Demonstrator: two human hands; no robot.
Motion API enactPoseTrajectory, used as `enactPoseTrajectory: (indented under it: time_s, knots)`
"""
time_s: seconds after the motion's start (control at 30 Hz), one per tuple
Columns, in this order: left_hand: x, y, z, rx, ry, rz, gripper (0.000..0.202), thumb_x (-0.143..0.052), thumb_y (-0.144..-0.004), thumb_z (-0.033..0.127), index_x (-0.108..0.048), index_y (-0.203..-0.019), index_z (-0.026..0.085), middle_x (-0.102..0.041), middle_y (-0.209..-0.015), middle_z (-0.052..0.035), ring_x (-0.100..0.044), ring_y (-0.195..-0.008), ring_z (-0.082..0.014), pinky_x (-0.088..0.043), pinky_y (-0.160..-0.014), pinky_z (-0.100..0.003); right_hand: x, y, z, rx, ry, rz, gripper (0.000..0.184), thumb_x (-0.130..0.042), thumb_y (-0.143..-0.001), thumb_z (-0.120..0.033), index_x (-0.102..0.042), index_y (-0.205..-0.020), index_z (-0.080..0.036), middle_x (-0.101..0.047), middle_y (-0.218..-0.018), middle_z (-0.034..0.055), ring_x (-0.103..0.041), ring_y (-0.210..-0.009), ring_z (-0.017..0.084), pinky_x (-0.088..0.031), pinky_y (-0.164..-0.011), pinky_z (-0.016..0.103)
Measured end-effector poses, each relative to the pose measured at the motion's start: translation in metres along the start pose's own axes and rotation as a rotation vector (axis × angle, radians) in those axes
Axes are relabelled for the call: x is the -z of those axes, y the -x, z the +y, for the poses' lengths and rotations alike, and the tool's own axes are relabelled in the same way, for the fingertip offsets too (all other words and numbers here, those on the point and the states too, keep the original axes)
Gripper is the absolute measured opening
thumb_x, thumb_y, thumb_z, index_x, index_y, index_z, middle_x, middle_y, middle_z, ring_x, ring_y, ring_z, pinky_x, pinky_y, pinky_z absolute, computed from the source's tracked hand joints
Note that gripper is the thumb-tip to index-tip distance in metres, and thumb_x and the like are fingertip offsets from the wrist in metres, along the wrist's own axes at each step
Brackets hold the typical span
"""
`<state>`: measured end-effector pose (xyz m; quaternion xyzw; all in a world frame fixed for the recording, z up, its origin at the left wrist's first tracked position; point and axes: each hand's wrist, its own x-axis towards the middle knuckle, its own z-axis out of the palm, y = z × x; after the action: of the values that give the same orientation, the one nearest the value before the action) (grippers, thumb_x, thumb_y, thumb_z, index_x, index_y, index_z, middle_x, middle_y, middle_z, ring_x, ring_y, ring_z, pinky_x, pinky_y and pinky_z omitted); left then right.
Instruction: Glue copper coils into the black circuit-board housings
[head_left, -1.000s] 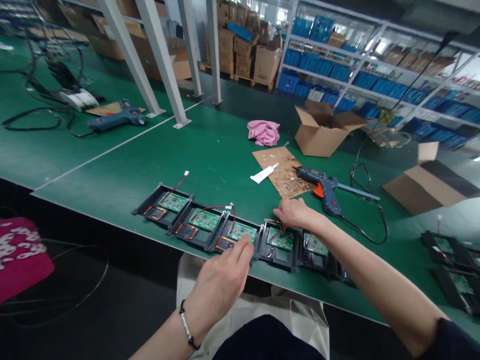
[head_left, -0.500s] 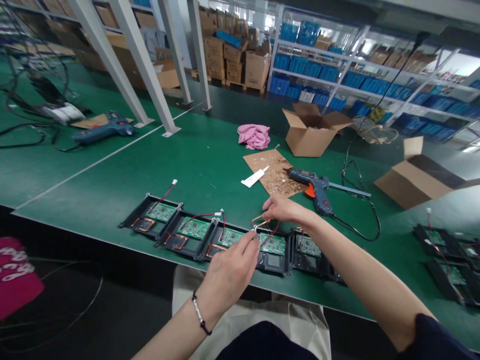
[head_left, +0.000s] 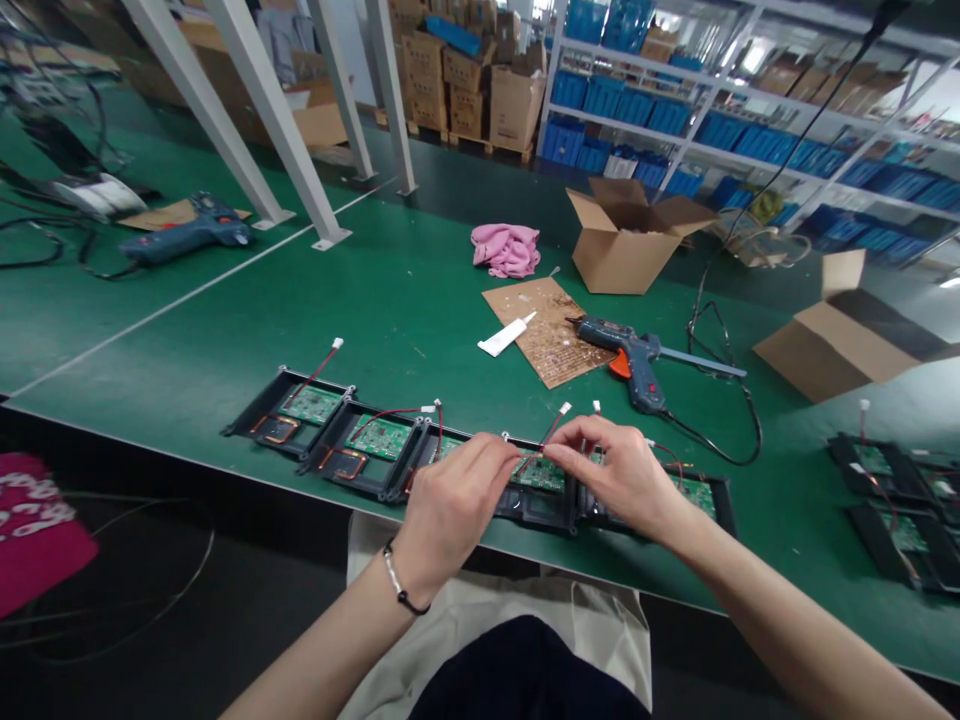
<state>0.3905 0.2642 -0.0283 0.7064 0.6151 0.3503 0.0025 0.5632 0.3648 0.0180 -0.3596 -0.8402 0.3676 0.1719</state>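
A row of several black plastic trays [head_left: 259, 415] with green circuit boards [head_left: 380, 437] lies along the near edge of the green table [head_left: 390, 300]. Thin red wires with white plugs [head_left: 565, 408] stick up from the boards. My left hand [head_left: 454, 500] hovers over the middle tray with its fingers pinched on a thin wire [head_left: 525, 460]. My right hand [head_left: 619, 475] is closed over the neighbouring tray, pinching the same wire bundle from the right. The boards under both hands are mostly hidden.
A blue glue gun [head_left: 634, 355] with a black cord lies beside a brown cardboard sheet [head_left: 544, 325] and a white tube [head_left: 504, 336]. Behind are a pink cloth [head_left: 506, 248] and open cardboard boxes [head_left: 630, 245]. More trays [head_left: 900, 500] sit at right; another glue gun [head_left: 187, 232] far left.
My right hand has drawn back toward me and nearer my left. Both hands now meet over the middle trays, pinching the wire. The view has tilted slightly.
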Motion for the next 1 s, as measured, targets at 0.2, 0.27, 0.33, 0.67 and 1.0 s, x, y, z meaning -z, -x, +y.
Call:
enactPoseTrajectory:
  time_s: [0.2, 0.27, 0.33, 0.67, 1.0]
  knots:
    - [0.008, 0.027, 0.01, -0.341, -0.22, 0.106, 0.021, -0.048, -0.088, 0.01, -0.059, -0.106, 0.009, -0.067, -0.103, -0.0105, -0.064, -0.087, -0.0178, -0.053, -0.07, -0.03, -0.004, 0.012, 0.012, -0.438, -0.562, -0.416, 0.032, -0.06, -0.082, -0.045, -0.062, -0.068, -0.016, -0.062, -0.061, -0.0006, -0.039, -0.042, 0.006, -0.025, -0.041, 0.019]
    - [0.01, 0.03, 0.015, -0.401, -0.26, 0.098, 0.024, -0.042, -0.089, 0.008, -0.06, -0.104, 0.008, -0.069, -0.1, -0.011, -0.064, -0.08, -0.0177, -0.053, -0.064, -0.03, -0.006, 0.013, 0.014, -0.508, -0.676, -0.503, 0.03, -0.067, -0.075, -0.043, -0.062, -0.066, -0.015, -0.057, -0.056, -0.003, -0.034, -0.039, 0.004, -0.02, -0.038, 0.018]
    - [0.011, 0.033, 0.018, -0.427, -0.261, 0.077, 0.026, -0.038, -0.089, 0.007, -0.06, -0.104, 0.007, -0.069, -0.1, -0.0117, -0.065, -0.078, -0.0175, -0.053, -0.06, -0.03, -0.009, 0.013, 0.015, -0.531, -0.724, -0.538, 0.029, -0.068, -0.074, -0.041, -0.06, -0.064, -0.015, -0.056, -0.055, -0.0038, -0.033, -0.038, 0.003, -0.019, -0.038, 0.018]
    - [-0.008, 0.077, 0.015, -0.347, -0.245, -0.087, 0.031, -0.042, -0.086, 0.007, -0.06, -0.111, 0.009, -0.06, -0.122, -0.016, -0.066, -0.083, -0.0157, -0.055, -0.067, -0.026, -0.03, 0.023, 0.019, 0.071, 0.249, -0.072, 0.013, -0.055, -0.089, -0.018, -0.066, -0.082, -0.018, -0.068, -0.081, 0.0026, -0.059, -0.076, 0.016, -0.044, -0.072, 0.027]
    - [-0.019, 0.087, 0.016, -0.305, -0.298, -0.156, 0.036, -0.04, -0.086, 0.007, -0.056, -0.118, 0.008, -0.053, -0.13, -0.0181, -0.065, -0.081, -0.0152, -0.054, -0.065, -0.026, -0.038, 0.026, 0.02, 0.179, 0.321, -0.059, 0.016, -0.054, -0.09, -0.018, -0.064, -0.078, -0.016, -0.066, -0.076, 0.005, -0.052, -0.075, 0.02, -0.042, -0.073, 0.032]
